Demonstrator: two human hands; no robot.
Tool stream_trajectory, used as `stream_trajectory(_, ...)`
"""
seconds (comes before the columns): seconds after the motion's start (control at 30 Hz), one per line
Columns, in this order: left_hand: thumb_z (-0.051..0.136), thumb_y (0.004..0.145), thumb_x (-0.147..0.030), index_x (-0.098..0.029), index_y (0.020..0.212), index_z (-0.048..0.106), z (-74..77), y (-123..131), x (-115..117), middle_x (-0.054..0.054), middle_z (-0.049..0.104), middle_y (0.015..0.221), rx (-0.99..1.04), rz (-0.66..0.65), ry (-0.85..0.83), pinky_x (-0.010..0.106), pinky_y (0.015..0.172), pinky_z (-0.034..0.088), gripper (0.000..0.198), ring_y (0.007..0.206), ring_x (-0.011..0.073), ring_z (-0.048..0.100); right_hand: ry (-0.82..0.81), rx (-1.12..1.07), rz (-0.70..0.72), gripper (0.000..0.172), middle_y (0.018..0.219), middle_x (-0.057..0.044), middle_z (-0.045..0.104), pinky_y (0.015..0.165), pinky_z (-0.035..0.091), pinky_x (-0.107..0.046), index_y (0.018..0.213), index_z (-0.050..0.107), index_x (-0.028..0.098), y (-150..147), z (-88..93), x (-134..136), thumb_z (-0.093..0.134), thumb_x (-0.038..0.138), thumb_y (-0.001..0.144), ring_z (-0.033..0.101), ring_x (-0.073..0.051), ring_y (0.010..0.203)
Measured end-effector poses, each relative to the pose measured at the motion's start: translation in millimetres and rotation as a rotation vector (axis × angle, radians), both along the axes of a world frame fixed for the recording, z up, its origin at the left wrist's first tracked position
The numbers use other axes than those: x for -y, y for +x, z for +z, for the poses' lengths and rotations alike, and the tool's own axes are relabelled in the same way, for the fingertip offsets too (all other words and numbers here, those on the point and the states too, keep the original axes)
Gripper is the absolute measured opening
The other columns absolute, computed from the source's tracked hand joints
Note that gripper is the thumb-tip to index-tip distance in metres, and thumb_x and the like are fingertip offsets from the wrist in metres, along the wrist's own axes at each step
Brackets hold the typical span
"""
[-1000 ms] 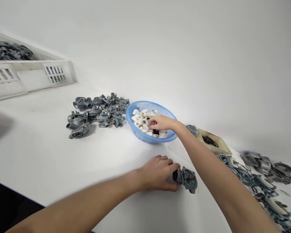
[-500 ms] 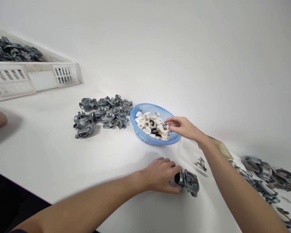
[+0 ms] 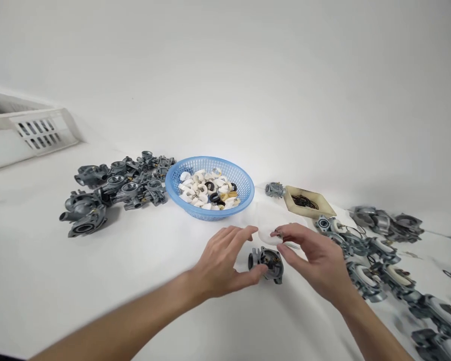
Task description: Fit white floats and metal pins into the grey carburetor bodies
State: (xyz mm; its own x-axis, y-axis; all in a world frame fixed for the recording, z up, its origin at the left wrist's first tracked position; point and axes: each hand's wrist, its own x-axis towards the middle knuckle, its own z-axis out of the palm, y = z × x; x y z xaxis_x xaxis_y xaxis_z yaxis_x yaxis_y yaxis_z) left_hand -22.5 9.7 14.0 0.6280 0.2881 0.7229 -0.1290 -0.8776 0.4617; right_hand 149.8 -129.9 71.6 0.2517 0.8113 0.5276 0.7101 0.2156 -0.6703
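A grey metal carburetor body (image 3: 272, 265) stands on the white table, its open chamber facing up. My left hand (image 3: 225, 260) is beside it, fingers spread and thumb at the chamber's rim; whether the thumb touches is hard to tell. Just above the carburetor, my right hand (image 3: 311, 253) pinches a white plastic carburetor float (image 3: 267, 235) by its small metal part. Behind the hands, a blue mesh basket (image 3: 210, 215) holds many white floats and a few black and tan ones.
Several carburetors (image 3: 116, 183) cluster at left, near a white crate (image 3: 30, 135). Rightward are a small carburetor part (image 3: 274, 189), a cream tray (image 3: 325, 210) of black rings, and rows of carburetors with floats (image 3: 394, 278). A wall rises behind.
My right hand has come from the basket to the carburetor with a float. My left hand has let go of the carburetor, which now stands on the table. The view has shifted right.
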Motion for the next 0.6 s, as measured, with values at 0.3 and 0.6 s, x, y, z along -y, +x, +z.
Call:
stream_trajectory(0.3, 0.071, 0.092, -0.035, -0.017, 0.134, 0.05, -0.4, 3, 5, 0.009, 0.075, 0.103, 0.135, 0.014, 0.184, 0.034, 0.083, 0.057, 0.051, 0.092, 0.0212, 0.071, 0.144, 0.073, 0.084, 0.03, 0.097, -0.003, 0.072, 0.071, 0.06, -0.029, 0.109, 0.065, 0.024, -21, -24.6, 16, 0.069, 0.005, 0.086, 0.069, -0.017, 0.085)
stream_trajectory(0.6, 0.073, 0.085, -0.023, -0.021, 0.123, 0.058, 5.9, 2, 6, 0.006, 0.073, 0.107, 0.026, 0.014, 0.068, 0.03, 0.086, 0.057, 0.041, 0.097, 0.0201, 0.071, 0.091, -0.073, 0.047, 0.02, 0.096, -0.002, 0.071, 0.08, 0.055, -0.031, 0.107, 0.067, 0.025, -2, -27.7, 20, 0.071, 0.016, 0.089, 0.067, -0.017, 0.088)
